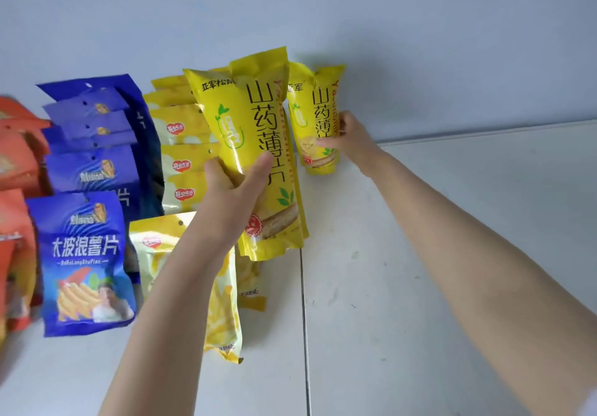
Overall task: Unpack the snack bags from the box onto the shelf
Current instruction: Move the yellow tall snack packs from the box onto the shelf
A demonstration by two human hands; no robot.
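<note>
My left hand (pixel 237 183) is clamped round the front yellow bag (pixel 258 118), holding it upright above the shelf (pixel 420 221), ready, I judge, to stand in line; my right hand (pixel 350 137) grips the rear yellow bag (pixel 318 108), steadying it upright near the wall (pixel 387 43); blue bags (pixel 84 254) fill 1 row further left; no box in view.

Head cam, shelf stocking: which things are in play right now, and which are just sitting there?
In play:
left hand, gripping the near tall yellow bag
right hand, gripping the far tall yellow bag by the wall
shelf

Sitting there, already shelved:
blue chip bags
pale yellow bags
orange bags
</note>
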